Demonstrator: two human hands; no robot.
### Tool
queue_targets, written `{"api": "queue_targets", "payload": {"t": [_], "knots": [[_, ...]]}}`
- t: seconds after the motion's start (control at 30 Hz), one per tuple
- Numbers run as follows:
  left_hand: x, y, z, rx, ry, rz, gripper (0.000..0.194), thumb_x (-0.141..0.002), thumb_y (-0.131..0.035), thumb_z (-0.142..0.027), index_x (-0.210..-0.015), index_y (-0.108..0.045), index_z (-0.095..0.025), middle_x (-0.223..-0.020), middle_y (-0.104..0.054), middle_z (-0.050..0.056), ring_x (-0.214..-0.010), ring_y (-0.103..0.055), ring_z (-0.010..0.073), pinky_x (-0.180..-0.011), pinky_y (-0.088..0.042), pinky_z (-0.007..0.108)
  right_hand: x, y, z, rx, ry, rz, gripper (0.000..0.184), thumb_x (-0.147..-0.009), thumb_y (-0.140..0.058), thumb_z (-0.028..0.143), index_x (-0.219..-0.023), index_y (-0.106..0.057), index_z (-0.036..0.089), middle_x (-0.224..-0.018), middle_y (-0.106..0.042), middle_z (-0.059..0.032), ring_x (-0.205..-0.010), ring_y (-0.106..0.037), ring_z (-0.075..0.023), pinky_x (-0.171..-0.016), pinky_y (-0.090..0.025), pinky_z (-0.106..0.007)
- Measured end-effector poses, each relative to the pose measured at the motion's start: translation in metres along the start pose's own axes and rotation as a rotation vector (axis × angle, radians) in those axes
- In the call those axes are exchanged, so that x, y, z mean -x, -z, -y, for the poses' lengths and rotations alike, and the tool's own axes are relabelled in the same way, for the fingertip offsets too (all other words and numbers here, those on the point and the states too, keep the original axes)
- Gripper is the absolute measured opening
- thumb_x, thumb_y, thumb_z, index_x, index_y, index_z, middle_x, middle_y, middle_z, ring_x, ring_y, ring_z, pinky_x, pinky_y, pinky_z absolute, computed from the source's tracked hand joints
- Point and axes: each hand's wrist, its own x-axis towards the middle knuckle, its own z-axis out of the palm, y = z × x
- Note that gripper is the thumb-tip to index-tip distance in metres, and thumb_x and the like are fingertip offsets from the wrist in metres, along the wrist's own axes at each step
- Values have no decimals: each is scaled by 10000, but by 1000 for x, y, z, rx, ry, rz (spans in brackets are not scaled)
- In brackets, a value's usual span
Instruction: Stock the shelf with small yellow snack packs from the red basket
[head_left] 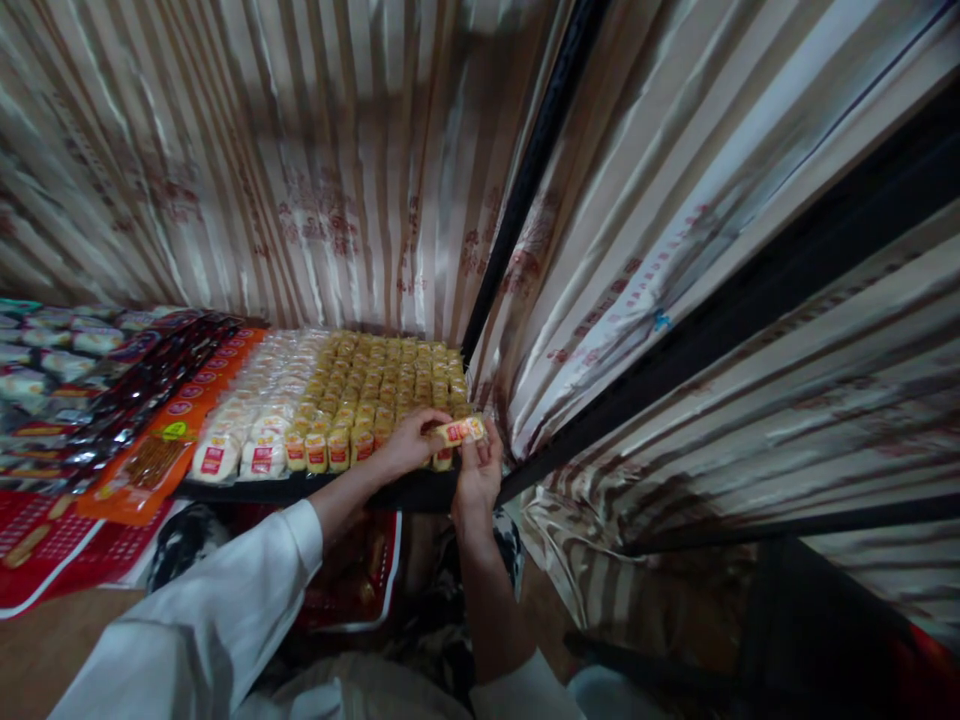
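And here's the small wrapped packet (459, 431), running crosswise, its left end pinched in the left hand's (409, 443) fingers, its right in the right hand's (478, 480), by the yellow rows' (375, 385) front right corner.

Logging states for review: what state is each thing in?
Printed snack packet: held by left hand and right hand
Yellow snack packets: lined in rows
White snack packets: lined up
Orange packets: overlapping in a row
Patterned curtain: hanging in folds
Left red basket: holding packets
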Motion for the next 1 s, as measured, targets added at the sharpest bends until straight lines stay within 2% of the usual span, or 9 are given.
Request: {"api": "queue_targets", "payload": {"t": [0.07, 0.17, 0.23, 0.33, 0.47, 0.6, 0.77, 0.87, 1.0], "knots": [[-3, 6, -7, -185, -43, 27, 221, -753, -580, -188, -957, -641, -129, -944, -636, 64, -865, -591, 166, -803, -473, 295, -2, 3, 1, 117, 100, 50, 607, -810, -504, 387, -1356, -333, 183, -1106, -594, -95, -924, -595, -161, -813, -486, -305], [-7, 16, -21, -384, -166, 100, 375, -771, -578, -222, -1142, -587, -170, -1063, -619, 64, -940, -575, 168, -864, -445, 296, -2, 9, 4, 345, 222, 132, 601, -825, -493, 363, -1371, -331, 171, -1116, -587, -101, -921, -590, -169, -851, -473, -331], [-10, 19, -27, -429, -232, 201, 463, -776, -569, -203, -1236, -519, -200, -1136, -604, 50, -977, -566, 155, -883, -430, 275, -2, 11, 5, 446, 268, 168, 593, -833, -486, 355, -1373, -330, 165, -1110, -593, -103, -921, -592, -177, -865, -470, -349], [-15, 20, -27, -445, -236, 298, 379, -776, -549, -176, -1153, -573, -194, -1036, -647, 20, -908, -588, 139, -827, -450, 244, 0, 13, 5, 489, 309, 166, 577, -856, -453, 345, -1382, -306, 156, -1168, -572, -123, -1005, -575, -197, -888, -465, -372], [-30, 16, -22, -441, -209, 138, 328, -754, -553, -167, -1079, -596, -170, -976, -656, 13, -845, -600, 137, -796, -470, 246, 12, 17, 3, 528, 393, 124, 533, -876, -418, 328, -1371, -312, 159, -1354, -411, -152, -1193, -460, -223, -946, -441, -410], [-49, 6, -32, -472, -256, -50, 354, -760, -547, -163, -1111, -589, -172, -1075, -628, 38, -961, -583, 157, -876, -449, 264, 31, 21, -5, 585, 474, 179, 470, -898, -376, 288, -1350, -339, 165, -1368, -394, -152, -1260, -391, -232, -976, -418, -452], [-61, -15, -41, -689, -215, 122, 345, -785, -535, -181, -1124, -597, -170, -1084, -629, 69, -980, -592, 188, -885, -448, 279, 41, 31, -19, 667, 496, 163, 432, -912, -352, 293, -1311, -389, 132, -1353, -409, -176, -1279, -365, -247, -1001, -372, -496], [-61, -25, -29, -816, -215, 185, 347, -806, -511, -195, -1145, -581, -179, -1122, -613, 82, -1011, -585, 201, -887, -446, 286, 43, 38, -26, 681, 441, 174, 428, -918, -335, 325, -1285, -425, 123, -1338, -431, -178, -1272, -375, -243, -1014, -353, -496], [-58, -33, -10, -899, -211, 178, 329, -812, -513, -228, -1130, -576, -174, -1099, -616, 104, -1002, -581, 233, -853, -460, 319, 45, 41, -37, 658, 343, 226, 462, -925, -301, 353, -1314, -398, 124, -1381, -389, -174, -1294, -352, -235, -1034, -336, -480]]}}
